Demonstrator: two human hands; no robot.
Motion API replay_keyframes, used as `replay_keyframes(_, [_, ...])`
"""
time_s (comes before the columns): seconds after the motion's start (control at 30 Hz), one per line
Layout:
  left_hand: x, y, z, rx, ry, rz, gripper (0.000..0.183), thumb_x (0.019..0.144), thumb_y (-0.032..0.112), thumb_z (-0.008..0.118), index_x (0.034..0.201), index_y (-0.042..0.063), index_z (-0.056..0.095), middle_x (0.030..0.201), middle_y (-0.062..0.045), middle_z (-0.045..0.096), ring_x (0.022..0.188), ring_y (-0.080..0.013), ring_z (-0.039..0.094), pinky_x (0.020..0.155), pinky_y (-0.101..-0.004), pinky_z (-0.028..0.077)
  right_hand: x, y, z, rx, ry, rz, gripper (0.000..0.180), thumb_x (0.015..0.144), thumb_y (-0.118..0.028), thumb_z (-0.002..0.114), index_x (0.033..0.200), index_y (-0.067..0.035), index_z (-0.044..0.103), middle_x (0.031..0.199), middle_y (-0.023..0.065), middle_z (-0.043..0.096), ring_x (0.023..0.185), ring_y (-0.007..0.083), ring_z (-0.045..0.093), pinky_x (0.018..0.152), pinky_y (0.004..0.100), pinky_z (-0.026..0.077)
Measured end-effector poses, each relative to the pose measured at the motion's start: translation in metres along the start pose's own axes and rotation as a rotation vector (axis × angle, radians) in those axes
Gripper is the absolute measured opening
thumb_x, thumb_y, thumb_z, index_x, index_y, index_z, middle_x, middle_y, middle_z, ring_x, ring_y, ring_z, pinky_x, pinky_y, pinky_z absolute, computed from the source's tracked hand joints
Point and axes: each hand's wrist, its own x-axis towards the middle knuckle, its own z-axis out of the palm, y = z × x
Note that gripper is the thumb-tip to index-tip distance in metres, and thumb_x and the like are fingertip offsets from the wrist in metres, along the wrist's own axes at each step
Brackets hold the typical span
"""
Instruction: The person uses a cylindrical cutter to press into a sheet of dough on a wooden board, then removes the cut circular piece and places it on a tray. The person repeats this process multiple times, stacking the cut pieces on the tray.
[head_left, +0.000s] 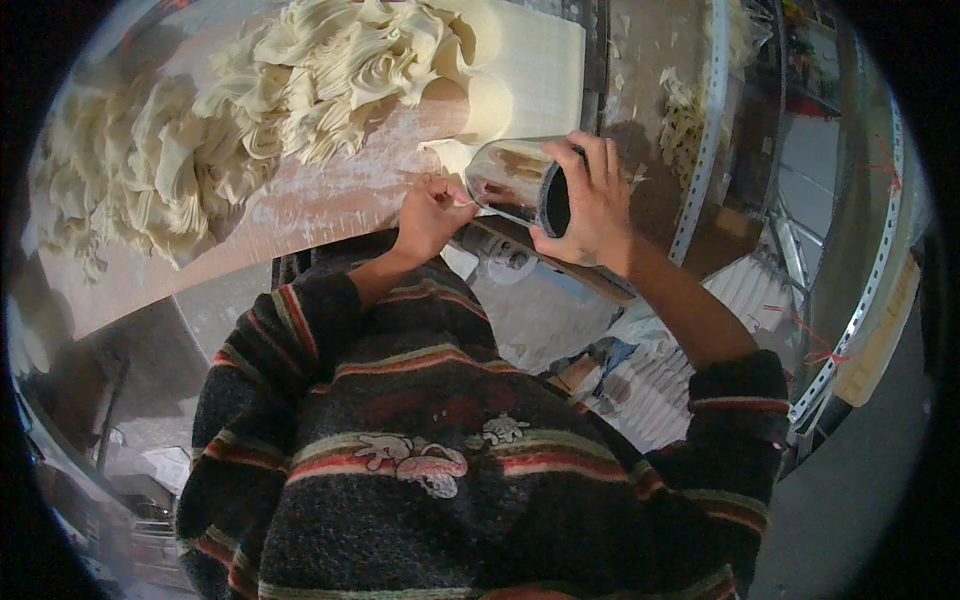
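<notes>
My right hand (600, 202) grips a shiny metal round cutter (506, 176) by its thick dark rim, thumb below and fingers above. The cutter is tipped on its side, its dark hollow end towards my right palm. At its other end, my left hand (435, 214) pinches a small pale sliver of dough at the edge. Just behind the cutter lies a pale dough sheet (547, 75), apparently layered, with rounded bites cut from its left side. A pointed dough scrap (454, 156) lies between the sheet and my left hand.
Heaped, ruffled dough pieces (337, 82) cover much of the floured wooden board (322, 202). A perforated metal upright (701, 150) stands at the right, with dough scraps (679, 112) beside it. Below the board are a round plastic container (508, 259) and stacked white material (652, 394).
</notes>
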Motion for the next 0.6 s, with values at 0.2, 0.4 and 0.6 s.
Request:
replay_keyframes(0.2, [0.002,-0.017,-0.005,-0.052,-0.043,0.057,0.016,0.082,0.002,0.080,0.081,0.002,0.064,0.093,-0.003,0.063,0.092,-0.0111,0.061,0.082,-0.0271,0.049,0.000,-0.007,0.025,0.023,0.067,0.064,0.086,0.057,-0.031,0.084,0.133,-0.015,0.049,0.125,0.0167,0.046,0.114,0.0403,0.046,0.094,0.0520,0.042])
replay_keyframes(0.4, [0.005,-0.017,-0.007,-0.029,-0.056,0.006,0.023,0.075,0.011,0.086,0.082,0.004,0.065,0.091,-0.005,0.058,0.085,-0.0137,0.057,0.074,-0.0287,0.048,-0.007,-0.011,0.037,0.032,0.137,0.104,0.088,0.055,-0.029,0.084,0.135,-0.015,0.050,0.127,0.0146,0.047,0.115,0.0393,0.047,0.097,0.0504,0.041])
replay_keyframes(0.6, [-0.052,0.026,-0.042,0.068,-0.044,-0.258,0.035,0.081,0.030,0.085,0.097,0.005,0.065,0.090,-0.002,0.058,0.085,-0.0107,0.052,0.077,-0.0293,0.045,-0.015,-0.010,0.044,0.007,0.225,0.125,0.086,0.056,-0.035,0.082,0.135,-0.019,0.051,0.129,0.0081,0.047,0.120,0.0335,0.047,0.099,0.0496,0.043])
